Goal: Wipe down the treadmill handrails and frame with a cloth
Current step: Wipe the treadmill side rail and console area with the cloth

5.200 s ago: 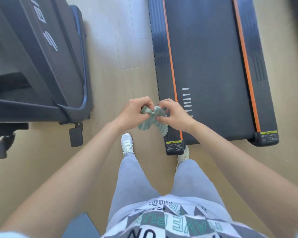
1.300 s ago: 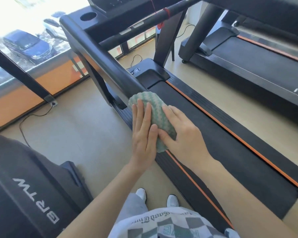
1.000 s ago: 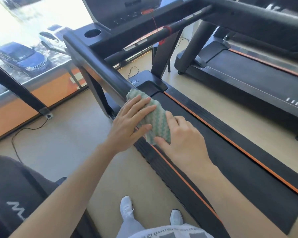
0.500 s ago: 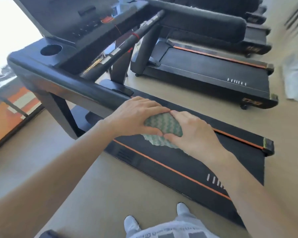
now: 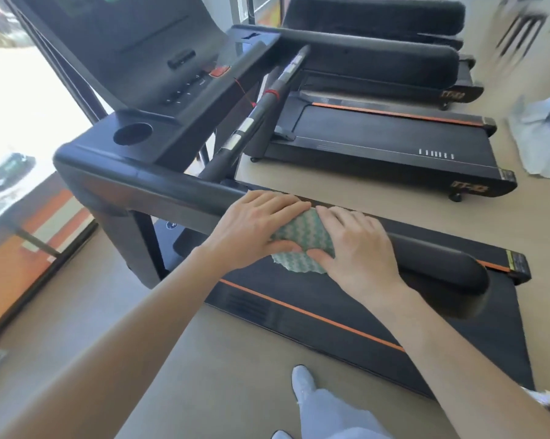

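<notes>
A green-and-white patterned cloth [image 5: 302,240] is draped over the near black handrail [image 5: 172,198] of the treadmill. My left hand [image 5: 254,229] presses on the cloth's left side, fingers laid over the rail. My right hand [image 5: 356,248] covers its right side, thumb under the rail. A corner of the cloth hangs below the rail. The rail's padded end [image 5: 451,270] sticks out to the right of my hands. The console [image 5: 159,74] with its cup holder [image 5: 132,133] rises at the upper left, and the far handrail [image 5: 378,55] crosses behind it.
The belt deck [image 5: 330,299] with its orange stripe lies below the rail. A second treadmill [image 5: 394,137] stands parallel behind, and a third one is beyond it. A window is at the left. Crumpled white sheeting [image 5: 543,134] lies on the floor at the right. My shoe [image 5: 303,380] is on the beige floor.
My hands went from folding the cloth near the floor to laying it on the handrail, then slid it along the rail toward the padded end. My view swung to the right.
</notes>
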Tool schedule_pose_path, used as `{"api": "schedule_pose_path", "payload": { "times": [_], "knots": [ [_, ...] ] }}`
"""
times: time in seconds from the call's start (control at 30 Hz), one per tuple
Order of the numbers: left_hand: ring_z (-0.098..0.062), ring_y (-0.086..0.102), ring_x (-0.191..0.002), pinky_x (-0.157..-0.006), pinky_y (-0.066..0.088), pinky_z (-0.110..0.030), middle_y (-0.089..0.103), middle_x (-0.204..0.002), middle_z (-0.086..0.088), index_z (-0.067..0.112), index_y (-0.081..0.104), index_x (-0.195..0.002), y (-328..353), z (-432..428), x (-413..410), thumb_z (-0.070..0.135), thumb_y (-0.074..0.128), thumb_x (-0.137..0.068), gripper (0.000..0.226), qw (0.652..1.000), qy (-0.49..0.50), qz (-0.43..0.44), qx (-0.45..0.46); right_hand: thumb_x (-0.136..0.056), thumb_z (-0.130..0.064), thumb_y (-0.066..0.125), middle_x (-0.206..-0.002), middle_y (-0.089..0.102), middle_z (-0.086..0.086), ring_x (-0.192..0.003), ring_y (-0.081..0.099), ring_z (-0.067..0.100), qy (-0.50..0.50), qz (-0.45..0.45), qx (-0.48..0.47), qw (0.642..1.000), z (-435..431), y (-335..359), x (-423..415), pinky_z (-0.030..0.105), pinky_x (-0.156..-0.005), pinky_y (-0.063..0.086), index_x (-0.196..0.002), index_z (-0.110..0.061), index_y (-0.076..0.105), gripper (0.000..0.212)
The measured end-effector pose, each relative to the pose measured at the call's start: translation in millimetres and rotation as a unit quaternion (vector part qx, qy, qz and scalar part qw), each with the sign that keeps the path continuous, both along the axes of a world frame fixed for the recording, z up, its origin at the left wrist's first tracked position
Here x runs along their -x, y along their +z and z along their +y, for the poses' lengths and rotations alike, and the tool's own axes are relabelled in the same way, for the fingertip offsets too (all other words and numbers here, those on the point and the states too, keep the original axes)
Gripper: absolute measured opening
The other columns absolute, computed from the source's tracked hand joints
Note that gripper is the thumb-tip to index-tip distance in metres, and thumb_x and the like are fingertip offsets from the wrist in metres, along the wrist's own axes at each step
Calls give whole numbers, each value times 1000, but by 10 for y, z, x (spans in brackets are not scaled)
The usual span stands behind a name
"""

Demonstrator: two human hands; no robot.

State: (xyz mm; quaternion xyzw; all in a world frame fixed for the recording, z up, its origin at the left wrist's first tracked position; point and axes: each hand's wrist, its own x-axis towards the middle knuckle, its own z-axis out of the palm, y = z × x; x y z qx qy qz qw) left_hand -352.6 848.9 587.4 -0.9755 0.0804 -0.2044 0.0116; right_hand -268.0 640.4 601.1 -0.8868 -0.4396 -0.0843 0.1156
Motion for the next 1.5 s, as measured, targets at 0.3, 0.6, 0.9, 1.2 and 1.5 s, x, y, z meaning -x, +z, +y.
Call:
{"api": "schedule_pose_path", "payload": {
  "times": [0.3,0.6,0.9,1.2,1.5],
  "knots": [
    [-22,53,-136,-115,39,-41,57,-145,-2,15,55,-145,-7,881,486,62,60,-95,69,998,58,-37,-9,-80,-38,79,-135,59,8,-118,58,29,64,-32,-15,997,973,-41,274,41,-101,43,-142,-12,48,75],
    [-26,50,-140,-116,39,-47,56,-147,-5,12,56,-145,-45,1666,851,57,65,-93,69,993,107,-53,-5,-79,-34,81,-141,54,11,-127,53,31,114,-30,15,993,1823,-16,490,41,-110,42,-148,-11,41,83],
    [-26,49,-141,-118,37,-45,55,-149,-3,13,56,-144,-43,2724,1218,57,65,-94,67,992,97,-82,-1,-83,-30,77,-143,54,11,-129,52,31,89,-41,25,995,2864,6,920,45,-111,40,-150,-12,41,77],
    [-27,45,-142,-124,23,-37,52,-151,-2,15,53,-147,-17,3745,1544,58,61,-95,68,993,90,-79,11,-88,-30,71,-156,44,13,-144,41,37,67,-27,26,997,3865,86,1336,50,-119,33,-153,-13,39,74],
    [-10,37,-147,-117,23,-22,44,-158,10,22,49,-150,79,4223,1543,59,41,-101,61,981,120,-18,150,-99,-57,15,-166,25,8,-154,20,28,103,43,64,992,4435,244,1293,43,-126,14,-158,-17,27,73]
  ]
}}
